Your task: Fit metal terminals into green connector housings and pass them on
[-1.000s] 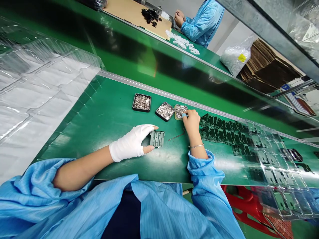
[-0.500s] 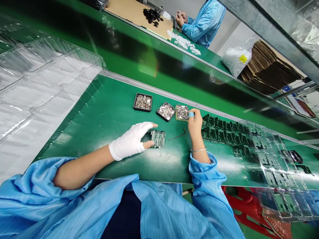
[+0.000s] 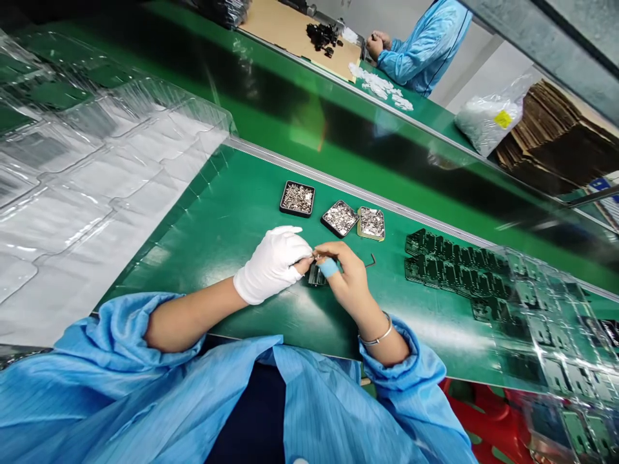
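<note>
My left hand (image 3: pixel 275 265), in a white glove with bare fingertips, meets my right hand (image 3: pixel 349 277) over the bench. Both have their fingertips pinched together around a tiny shiny metal part (image 3: pixel 316 256), mostly hidden by the fingers. Blue tape wraps one digit of my right hand. Just below the fingertips lies a grey-green metal block (image 3: pixel 316 277), largely covered by my hands. The bent end of a hex key (image 3: pixel 371 260) shows past my right hand.
Behind my hands sit a black tray (image 3: pixel 297 198), a second black tray (image 3: pixel 340 219) and a pale tray (image 3: pixel 371 223), all holding small metal parts. Dark green plates (image 3: pixel 449 264) stand in rows to the right, by clear plastic trays (image 3: pixel 556 309). A co-worker (image 3: pixel 411 48) is across the partition.
My right hand has left the pale tray and come left to meet my left hand over the block. My left fingers have closed and lifted off the block's side. The view has shifted slightly.
</note>
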A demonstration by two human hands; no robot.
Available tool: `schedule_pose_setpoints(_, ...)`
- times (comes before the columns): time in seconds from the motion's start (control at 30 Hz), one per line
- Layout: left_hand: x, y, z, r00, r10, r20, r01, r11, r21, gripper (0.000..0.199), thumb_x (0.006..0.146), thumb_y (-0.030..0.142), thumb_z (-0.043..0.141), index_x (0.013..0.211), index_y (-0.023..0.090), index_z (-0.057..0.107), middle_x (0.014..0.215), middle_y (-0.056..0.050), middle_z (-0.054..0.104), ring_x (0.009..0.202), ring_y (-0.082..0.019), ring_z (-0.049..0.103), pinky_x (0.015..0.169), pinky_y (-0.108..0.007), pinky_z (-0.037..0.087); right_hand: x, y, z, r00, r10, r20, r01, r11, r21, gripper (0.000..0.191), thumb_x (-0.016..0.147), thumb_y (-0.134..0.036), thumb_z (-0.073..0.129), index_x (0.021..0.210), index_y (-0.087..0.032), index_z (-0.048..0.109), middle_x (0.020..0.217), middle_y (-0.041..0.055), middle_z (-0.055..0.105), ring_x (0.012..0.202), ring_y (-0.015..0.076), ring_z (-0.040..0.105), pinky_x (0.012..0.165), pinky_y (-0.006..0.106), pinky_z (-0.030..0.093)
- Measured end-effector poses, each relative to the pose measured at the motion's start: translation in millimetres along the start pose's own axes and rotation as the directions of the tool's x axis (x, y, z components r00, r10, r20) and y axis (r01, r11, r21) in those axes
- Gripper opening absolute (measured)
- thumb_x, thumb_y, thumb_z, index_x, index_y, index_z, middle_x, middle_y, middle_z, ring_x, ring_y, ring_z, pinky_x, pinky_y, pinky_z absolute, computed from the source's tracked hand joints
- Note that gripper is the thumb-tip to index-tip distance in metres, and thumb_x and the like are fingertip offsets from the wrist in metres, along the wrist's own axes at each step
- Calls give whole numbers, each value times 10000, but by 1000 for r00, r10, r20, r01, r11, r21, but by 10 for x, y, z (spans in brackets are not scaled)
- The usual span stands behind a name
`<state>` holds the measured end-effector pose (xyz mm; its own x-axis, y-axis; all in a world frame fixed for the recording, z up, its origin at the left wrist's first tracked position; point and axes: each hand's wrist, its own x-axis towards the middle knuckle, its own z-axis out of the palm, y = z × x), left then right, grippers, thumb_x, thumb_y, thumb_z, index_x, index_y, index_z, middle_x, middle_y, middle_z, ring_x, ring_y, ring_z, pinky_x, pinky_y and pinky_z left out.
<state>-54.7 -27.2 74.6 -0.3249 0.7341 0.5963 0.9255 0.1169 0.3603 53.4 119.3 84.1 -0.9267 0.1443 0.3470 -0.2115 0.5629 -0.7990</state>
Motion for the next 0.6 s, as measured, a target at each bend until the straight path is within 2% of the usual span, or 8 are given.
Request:
schedule_pose_setpoints(0.07,-7,-9,-1,999,35,-31,-34,999,37,291,880,185,452,633,192,607,587,4,632,550,-153,560,925,-417,522,-1,20,-55,998,-62,22,65,987,-145,154,923,-227,496,979,-242,638,948,42,707,889,184,658,816,334,534)
schedule_pose_setpoints(0.13,-16,-21,9,1000,16,-26,-16,1000,12,292,883,193,448,636,195,602,601,9,640,563,-154,564,944,-429,510,-2,56,-102,998,-63,-1,61,972,-229,144,906,-205,500,920,-235,640,885,37,708,841,187,656,789,334,527)
schedule_pose_setpoints(0.23,-29,-34,59,988,-151,5,150,972,-180,258,917,277,450,797,178,655,784,-33,710,735,-182,647,920,-391,526,-5,139,-150,997,-10,-77,-9,970,-242,98,880,-205,527,854,-232,617,854,28,701,827,191,653,788,343,517)
schedule_pose_setpoints(0.3,-34,-40,117,958,-271,97,288,900,-328,263,907,319,468,981,160,664,983,-72,727,916,-203,674,899,-352,538,-9,206,-159,997,10,-80,-29,972,-231,82,851,-193,533,829,-232,601,885,34,696,867,202,648,817,362,508)
schedule_pose_setpoints(0.37,-34,-50,179,919,-324,226,392,822,-413,301,879,317,484,1077,161,650,1092,-77,719,1008,-211,667,912,-337,533,-15,268,-146,999,13,-49,-25,969,-247,91,808,-167,528,815,-233,590,901,40,685,882,213,635,831,382,494)
schedule_pose_setpoints(0.47,-28,-70,243,876,-337,344,470,757,-454,285,853,294,484,1040,174,663,1049,-50,732,978,-209,669,912,-330,524,-30,328,-103,1000,15,-21,-21,954,-298,125,769,-139,511,813,-234,580,890,43,673,861,219,613,822,392,471)
schedule_pose_setpoints(0.6,-20,-81,261,860,-356,366,501,731,-464,278,834,294,481,996,167,668,978,-37,734,919,-210,667,862,-317,520,-43,347,-69,1000,-6,-31,-4,946,-324,138,767,-130,500,823,-234,571,885,41,671,856,221,610,823,393,452)
